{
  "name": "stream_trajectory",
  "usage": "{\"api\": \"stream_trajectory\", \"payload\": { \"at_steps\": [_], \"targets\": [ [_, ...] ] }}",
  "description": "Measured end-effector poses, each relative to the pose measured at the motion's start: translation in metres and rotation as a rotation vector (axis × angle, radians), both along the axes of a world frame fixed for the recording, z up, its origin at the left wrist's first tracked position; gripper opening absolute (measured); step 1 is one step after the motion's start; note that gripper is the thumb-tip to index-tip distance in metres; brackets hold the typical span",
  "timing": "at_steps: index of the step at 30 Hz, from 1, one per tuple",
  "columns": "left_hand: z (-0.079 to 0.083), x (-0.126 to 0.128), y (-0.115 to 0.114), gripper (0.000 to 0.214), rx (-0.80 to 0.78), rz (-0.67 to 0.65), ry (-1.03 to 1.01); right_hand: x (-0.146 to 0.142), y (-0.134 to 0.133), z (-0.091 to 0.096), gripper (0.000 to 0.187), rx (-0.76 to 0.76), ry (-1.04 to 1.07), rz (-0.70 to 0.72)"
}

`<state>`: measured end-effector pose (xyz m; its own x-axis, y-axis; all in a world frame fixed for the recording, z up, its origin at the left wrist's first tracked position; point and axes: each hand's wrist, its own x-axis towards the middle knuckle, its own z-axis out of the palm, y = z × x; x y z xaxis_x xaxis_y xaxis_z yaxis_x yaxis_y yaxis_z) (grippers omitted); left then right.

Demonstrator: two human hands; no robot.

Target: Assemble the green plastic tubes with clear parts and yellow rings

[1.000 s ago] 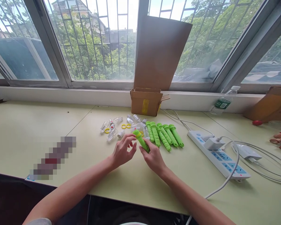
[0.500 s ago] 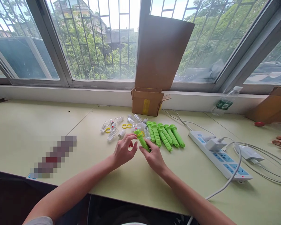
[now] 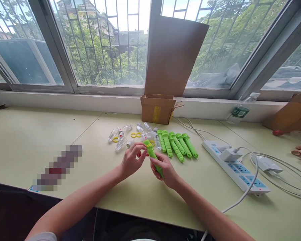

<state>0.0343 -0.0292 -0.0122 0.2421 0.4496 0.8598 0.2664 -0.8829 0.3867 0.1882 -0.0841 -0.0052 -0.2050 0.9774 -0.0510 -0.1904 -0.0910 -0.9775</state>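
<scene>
My right hand (image 3: 167, 170) is wrapped round the lower body of a green plastic tube (image 3: 152, 154), which tilts with its ribbed wide end up and to the left. My left hand (image 3: 131, 159) has its fingers bent together at the tube's upper end, touching its neck, where a bit of yellow shows. Several more green tubes (image 3: 176, 147) lie side by side just beyond my right hand. Past my left hand are scattered clear plastic pieces (image 3: 120, 144) with white parts, and yellow rings (image 3: 133, 135).
A small cardboard box (image 3: 157, 108) stands by the window sill. To the right lies a white power strip (image 3: 237, 167) with plugs and loose cables. A bottle (image 3: 242, 108) leans at the back right. A blurred patch (image 3: 57, 167) covers something on the left.
My right hand now wraps further round the tube, whose lower end shows below the fingers. My left fingers have come closer to its neck.
</scene>
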Motion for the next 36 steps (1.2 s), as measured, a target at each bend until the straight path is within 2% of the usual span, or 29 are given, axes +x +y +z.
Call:
{"api": "stream_trajectory", "payload": {
  "at_steps": [8,17,26,36],
  "targets": [
    [-0.0001,0.0009,0.0009,0.006,0.013,0.038,-0.015,0.0011,0.0007,-0.0026,0.031,0.008,0.072,0.044],
    [-0.0039,-0.0004,0.0043,0.01,0.005,0.049,-0.039,0.0034,0.001,-0.0042,0.026,-0.044,0.12,0.125],
    [-0.0014,-0.0024,0.0041,0.011,0.0,-0.05,-0.003,0.0033,0.0032,-0.0039,0.021,-0.035,0.112,0.07],
    [-0.0029,-0.0013,0.0056,0.009,0.003,0.02,0.011,0.0075,0.006,-0.009,0.02,-0.04,0.137,0.072]
  ]
}}
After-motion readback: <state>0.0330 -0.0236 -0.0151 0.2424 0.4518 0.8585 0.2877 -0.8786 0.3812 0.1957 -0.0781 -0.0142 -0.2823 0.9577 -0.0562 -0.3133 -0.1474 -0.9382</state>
